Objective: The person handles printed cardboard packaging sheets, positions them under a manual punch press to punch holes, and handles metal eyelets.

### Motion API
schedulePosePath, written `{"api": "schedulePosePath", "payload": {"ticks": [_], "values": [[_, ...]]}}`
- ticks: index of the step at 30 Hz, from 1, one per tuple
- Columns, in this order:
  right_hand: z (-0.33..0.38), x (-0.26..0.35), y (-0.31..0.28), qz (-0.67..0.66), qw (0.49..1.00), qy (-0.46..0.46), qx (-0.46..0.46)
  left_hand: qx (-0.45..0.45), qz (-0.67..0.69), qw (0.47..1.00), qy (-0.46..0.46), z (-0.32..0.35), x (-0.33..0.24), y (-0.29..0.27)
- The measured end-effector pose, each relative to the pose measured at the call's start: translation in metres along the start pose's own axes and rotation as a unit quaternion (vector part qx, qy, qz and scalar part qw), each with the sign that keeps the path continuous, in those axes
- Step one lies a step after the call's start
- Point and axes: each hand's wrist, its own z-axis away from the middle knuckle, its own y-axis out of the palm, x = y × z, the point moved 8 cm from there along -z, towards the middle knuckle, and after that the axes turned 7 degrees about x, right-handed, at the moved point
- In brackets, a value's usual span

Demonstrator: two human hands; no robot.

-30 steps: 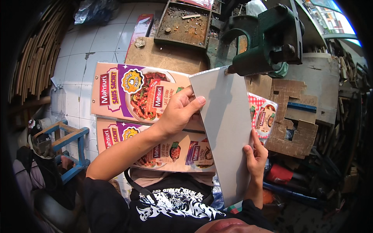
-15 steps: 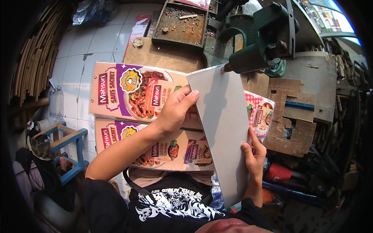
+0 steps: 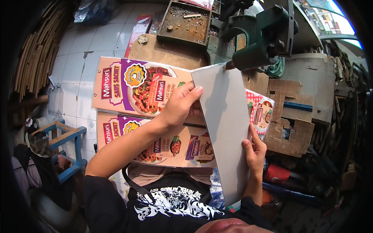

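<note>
A long grey board [image 3: 227,124], its plain side up, slants from my lap to the green press [image 3: 258,42]. The press's metal tip meets its far end. My left hand [image 3: 180,103] is closed on the board's left edge, thumb on top and some fingers hidden beneath. On the right edge, my right hand [image 3: 254,151] grips with thumb and fingers. Two peach-and-purple printed panels with food pictures, an upper one [image 3: 112,83] and a lower one [image 3: 180,155], lie under my left forearm. A red-checked printed panel [image 3: 260,110] shows past the board's right edge; whether these join the board, I cannot tell.
Beyond the panels is a wooden worktop [image 3: 167,52] with a dirty metal tray [image 3: 182,23] of small bits. Cut brown board pieces [image 3: 285,132] lie at right. Wood strips [image 3: 42,46] stack at far left, above a blue stool frame [image 3: 74,147].
The far end of the grey board and the peach panels have shifted slightly right and away from me. My left hand has moved with them; my right hand has hardly moved.
</note>
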Motion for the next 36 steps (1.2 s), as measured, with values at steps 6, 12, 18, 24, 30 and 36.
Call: {"api": "schedulePosePath", "payload": {"ticks": [6, 12, 18, 24, 30, 36], "values": [[0.001, 0.004, 0.003, -0.055, 0.998, -0.011, -0.002, 0.004, -0.028, 1.000, 0.012, -0.001, 0.002, -0.007], [0.015, 0.004, 0.005, -0.103, 0.994, 0.000, 0.020, 0.012, -0.026, 1.000, 0.003, -0.002, 0.005, -0.007], [0.025, -0.003, 0.001, -0.085, 0.957, 0.038, 0.275, 0.041, -0.061, 0.997, -0.014, -0.004, 0.011, -0.008], [-0.070, 0.012, -0.041, -0.110, 0.989, -0.015, 0.102, 0.104, -0.028, 0.994, 0.023, 0.001, 0.004, -0.001], [-0.186, 0.035, -0.046, 0.107, 0.986, -0.096, -0.087, 0.154, 0.143, 0.978, 0.015, 0.012, 0.001, -0.001], [-0.233, 0.072, -0.022, 0.394, 0.905, -0.095, -0.130, 0.207, 0.183, 0.959, 0.066, 0.001, -0.001, -0.004]]}}
